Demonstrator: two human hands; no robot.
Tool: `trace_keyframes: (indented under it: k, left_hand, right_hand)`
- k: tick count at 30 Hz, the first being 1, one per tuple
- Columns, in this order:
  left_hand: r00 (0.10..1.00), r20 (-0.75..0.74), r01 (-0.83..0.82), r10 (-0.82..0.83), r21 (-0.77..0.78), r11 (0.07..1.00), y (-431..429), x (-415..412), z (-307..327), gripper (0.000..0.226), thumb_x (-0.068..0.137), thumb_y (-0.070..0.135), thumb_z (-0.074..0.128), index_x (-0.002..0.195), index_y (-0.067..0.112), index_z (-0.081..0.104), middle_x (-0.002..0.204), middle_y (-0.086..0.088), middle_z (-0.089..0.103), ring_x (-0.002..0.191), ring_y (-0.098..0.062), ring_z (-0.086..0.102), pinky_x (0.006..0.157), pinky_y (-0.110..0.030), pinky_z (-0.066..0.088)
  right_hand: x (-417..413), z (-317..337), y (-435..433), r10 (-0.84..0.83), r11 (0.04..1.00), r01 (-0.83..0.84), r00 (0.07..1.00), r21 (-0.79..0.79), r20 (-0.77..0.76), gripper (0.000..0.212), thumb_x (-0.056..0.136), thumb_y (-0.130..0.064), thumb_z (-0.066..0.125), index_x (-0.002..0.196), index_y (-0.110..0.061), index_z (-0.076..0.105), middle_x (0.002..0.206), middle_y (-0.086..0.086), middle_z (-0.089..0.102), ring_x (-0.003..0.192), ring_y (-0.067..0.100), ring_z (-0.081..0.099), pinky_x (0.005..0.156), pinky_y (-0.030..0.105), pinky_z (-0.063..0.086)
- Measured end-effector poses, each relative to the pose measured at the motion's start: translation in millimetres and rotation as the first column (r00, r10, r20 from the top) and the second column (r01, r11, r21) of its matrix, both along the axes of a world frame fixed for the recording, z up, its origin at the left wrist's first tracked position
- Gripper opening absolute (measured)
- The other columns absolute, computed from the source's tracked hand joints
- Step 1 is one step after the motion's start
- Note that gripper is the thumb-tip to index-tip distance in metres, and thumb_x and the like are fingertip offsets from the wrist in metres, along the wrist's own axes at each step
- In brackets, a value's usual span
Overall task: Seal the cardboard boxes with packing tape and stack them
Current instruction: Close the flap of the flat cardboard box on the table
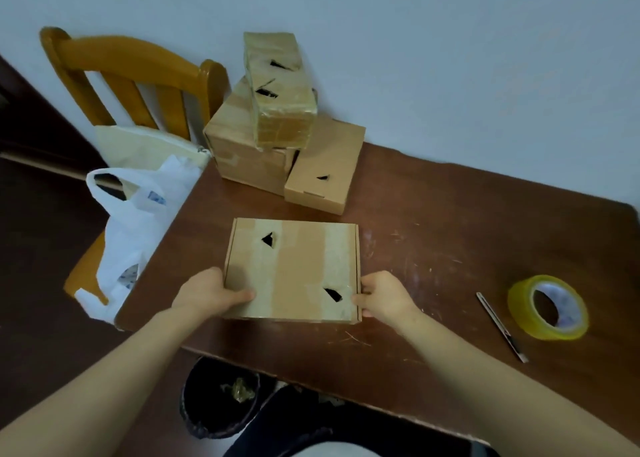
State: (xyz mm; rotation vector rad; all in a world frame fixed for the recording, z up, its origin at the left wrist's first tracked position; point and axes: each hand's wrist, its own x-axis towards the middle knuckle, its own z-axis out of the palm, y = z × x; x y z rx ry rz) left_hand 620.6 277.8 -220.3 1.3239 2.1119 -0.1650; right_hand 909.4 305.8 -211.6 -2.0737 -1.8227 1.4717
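Cardboard box [294,269]: taped, flat on the table [450,235].
Left hand [207,292]: fingers clasp its left edge.
Right hand [384,299]: fingers clasp its right edge, likely to carry it to the stack [277,127].

The near flat cardboard box [294,269] is matt brown card crossed by paler, faintly shiny tape strips. The table [433,214] is dark wood, scratched and scuffed. At right, the tape roll [547,307] is glossy yellowish plastic. The far-left chair [131,62] is varnished orange wood, holding a thin, crinkled white plastic bag [138,221] and a cream cloth bag [145,145].
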Motion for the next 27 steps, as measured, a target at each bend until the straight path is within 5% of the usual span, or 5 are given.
trace_keyframes:
  k: [8,12,15,19,27]
  left_hand:
    - [0.967,0.024,0.253,-0.253,0.007,0.967,28,37,0,0.045,0.078,0.058,0.066,0.09,0.017,0.053,0.098,-0.003,0.061,0.089,-0.021,0.057,0.064,-0.031,0.04]
    - [0.979,0.071,0.191,-0.194,0.036,0.981,28,39,4,0.069,0.08,0.058,0.064,0.128,0.011,0.047,0.128,-0.009,0.053,0.111,-0.025,0.055,0.085,-0.035,0.048]
    - [0.971,0.129,0.17,-0.2,0.216,0.961,22,45,6,0.101,0.08,0.059,0.063,0.151,0.01,0.012,0.155,-0.013,0.018,0.142,-0.028,0.023,0.112,-0.039,0.029]
    - [0.877,0.128,0.403,-0.462,0.327,0.855,20,56,4,0.113,0.079,0.068,0.053,0.15,0.012,-0.014,0.155,-0.002,-0.027,0.14,-0.014,-0.026,0.113,-0.03,-0.007]
    - [0.813,0.131,0.531,-0.567,0.232,0.815,19,57,-12,0.113,0.082,0.069,0.044,0.145,0.005,-0.024,0.146,-0.005,-0.041,0.129,-0.016,-0.043,0.107,-0.026,-0.022]
  right_hand:
    - [43,7,-10,-0.142,0.99,0.141,0.986,0.015,0.085,0.02,0.087,-0.002,0.058,0.103,0.009,0.065,0.104,0.024,0.069,0.094,0.036,0.066,0.082,0.052,0.054]
    - [40,13,-15,-0.136,0.977,0.101,0.973,0.187,0.186,0.038,0.09,-0.006,0.053,0.127,-0.01,0.057,0.125,0.007,0.06,0.112,0.025,0.057,0.085,0.033,0.049]
    - [19,18,-12,-0.129,0.874,0.049,0.983,0.484,0.132,0.043,0.093,-0.004,0.045,0.135,-0.011,0.051,0.136,0.006,0.048,0.126,0.022,0.045,0.099,0.032,0.041]
    - [-31,16,6,0.214,0.86,-0.254,0.967,0.442,0.14,0.046,0.1,-0.011,0.038,0.146,-0.008,0.036,0.146,0.009,0.037,0.133,0.023,0.036,0.11,0.029,0.028]
    - [-75,-2,30,0.362,0.826,-0.48,0.854,0.296,0.375,0.073,0.093,-0.016,0.051,0.154,-0.01,0.01,0.138,0.012,0.035,0.128,0.029,0.033,0.107,0.035,0.027]
